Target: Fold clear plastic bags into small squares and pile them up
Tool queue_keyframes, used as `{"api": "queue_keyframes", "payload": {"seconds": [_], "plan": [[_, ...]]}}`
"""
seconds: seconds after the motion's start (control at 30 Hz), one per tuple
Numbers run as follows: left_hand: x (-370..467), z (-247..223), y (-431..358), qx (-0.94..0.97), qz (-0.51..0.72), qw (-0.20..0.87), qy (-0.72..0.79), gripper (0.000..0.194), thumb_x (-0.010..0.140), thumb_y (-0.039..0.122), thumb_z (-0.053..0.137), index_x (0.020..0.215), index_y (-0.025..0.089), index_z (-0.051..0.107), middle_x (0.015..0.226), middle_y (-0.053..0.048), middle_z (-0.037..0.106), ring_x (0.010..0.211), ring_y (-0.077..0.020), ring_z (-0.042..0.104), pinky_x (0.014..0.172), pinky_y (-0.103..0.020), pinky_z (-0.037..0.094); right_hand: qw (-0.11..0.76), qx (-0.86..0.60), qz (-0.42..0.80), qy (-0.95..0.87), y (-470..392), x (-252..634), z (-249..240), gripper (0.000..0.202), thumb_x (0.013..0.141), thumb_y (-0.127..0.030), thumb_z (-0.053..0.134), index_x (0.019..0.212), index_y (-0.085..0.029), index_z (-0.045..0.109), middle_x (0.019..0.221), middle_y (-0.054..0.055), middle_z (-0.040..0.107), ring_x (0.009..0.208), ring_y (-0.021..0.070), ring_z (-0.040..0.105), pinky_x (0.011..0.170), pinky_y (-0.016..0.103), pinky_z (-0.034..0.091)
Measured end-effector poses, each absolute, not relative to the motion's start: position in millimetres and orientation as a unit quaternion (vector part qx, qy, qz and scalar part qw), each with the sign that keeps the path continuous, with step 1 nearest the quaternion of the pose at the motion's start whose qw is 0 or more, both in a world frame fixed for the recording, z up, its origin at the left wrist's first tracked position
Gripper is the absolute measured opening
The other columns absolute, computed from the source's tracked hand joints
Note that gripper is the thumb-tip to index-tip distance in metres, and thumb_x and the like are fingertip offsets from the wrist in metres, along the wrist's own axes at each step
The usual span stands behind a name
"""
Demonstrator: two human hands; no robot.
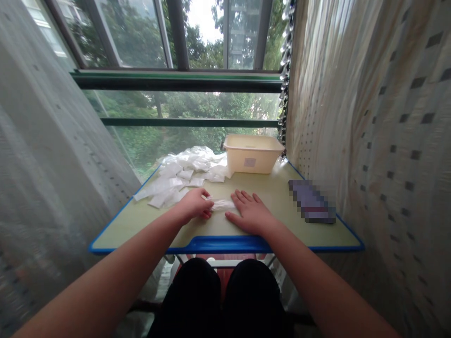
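Observation:
A white, crinkled plastic bag (223, 205) lies stretched across the table between my hands. My left hand (195, 205) pinches its left end between thumb and fingers. Flat over the bag's right end lies my right hand (251, 212), palm down with the fingers spread. Just beyond my left hand is a loose pile of similar white plastic pieces (190, 166), some of them folded into flat strips. What lies under my right palm is hidden.
A cream plastic tub (253, 157) with a small label stands at the back right. On the right side lies a dark, blurred-out flat object (312, 202). The table (141, 230) has a blue edge; curtains (387, 141) hang on both sides, with a window behind.

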State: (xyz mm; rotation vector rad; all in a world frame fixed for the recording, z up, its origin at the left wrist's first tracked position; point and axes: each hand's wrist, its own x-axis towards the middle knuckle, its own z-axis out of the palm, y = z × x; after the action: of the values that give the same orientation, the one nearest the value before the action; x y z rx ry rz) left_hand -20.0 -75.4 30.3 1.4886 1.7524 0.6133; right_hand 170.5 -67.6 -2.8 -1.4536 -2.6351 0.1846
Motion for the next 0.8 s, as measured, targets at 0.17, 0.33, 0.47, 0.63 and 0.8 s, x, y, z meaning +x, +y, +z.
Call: {"api": "queue_keyframes", "payload": {"seconds": [0.17,0.33,0.47,0.63,0.8], "plan": [[-20,20,-81,0.540,0.331,0.352,0.689,0.032,0.072,0.024,0.055,0.100,0.012,0.046,0.068,-0.006,0.065,0.061,-0.0161,0.065,0.051,-0.021,0.051,0.062,-0.481,0.062,-0.872,-66,171,-4,0.082,0.077,-0.069,0.013,0.139,-0.016,0.021,0.146,0.008,0.015,0.133,0.0242,0.010,0.105,0.044,0.005],[-14,17,-86,0.623,0.368,0.184,0.665,0.023,0.072,0.028,0.054,0.093,0.018,0.058,0.067,-0.002,0.066,0.054,-0.0140,0.062,0.052,-0.022,0.048,0.063,-0.483,0.062,-0.871,-67,171,-5,0.083,0.076,-0.070,0.014,0.139,-0.016,0.021,0.146,0.008,0.014,0.133,0.0245,0.010,0.105,0.043,0.005],[-15,22,-90,0.672,0.319,0.085,0.662,0.035,0.075,0.027,0.050,0.109,0.022,0.058,0.068,-0.002,0.067,0.055,-0.0137,0.061,0.062,-0.025,0.047,0.067,-0.485,0.064,-0.870,-68,171,-4,0.083,0.077,-0.070,0.013,0.139,-0.017,0.021,0.146,0.008,0.015,0.133,0.0236,0.010,0.105,0.043,0.004],[-24,17,-85,0.656,0.267,0.182,0.682,0.035,0.077,0.028,0.044,0.107,0.019,0.062,0.063,-0.001,0.066,0.050,-0.0128,0.059,0.057,-0.023,0.046,0.062,-0.488,0.065,-0.868,-69,170,-2,0.083,0.076,-0.070,0.013,0.140,-0.017,0.020,0.146,0.007,0.015,0.134,0.0232,0.010,0.105,0.042,0.004],[-25,18,-87,0.684,0.215,0.139,0.683,0.032,0.076,0.033,0.044,0.090,0.018,0.068,0.066,-0.004,0.068,0.060,-0.0159,0.062,0.061,-0.023,0.044,0.055,-0.491,0.062,-0.867,-69,169,-2,0.082,0.077,-0.069,0.016,0.140,-0.017,0.020,0.147,0.006,0.014,0.134,0.0229,0.009,0.106,0.041,0.004]]}}
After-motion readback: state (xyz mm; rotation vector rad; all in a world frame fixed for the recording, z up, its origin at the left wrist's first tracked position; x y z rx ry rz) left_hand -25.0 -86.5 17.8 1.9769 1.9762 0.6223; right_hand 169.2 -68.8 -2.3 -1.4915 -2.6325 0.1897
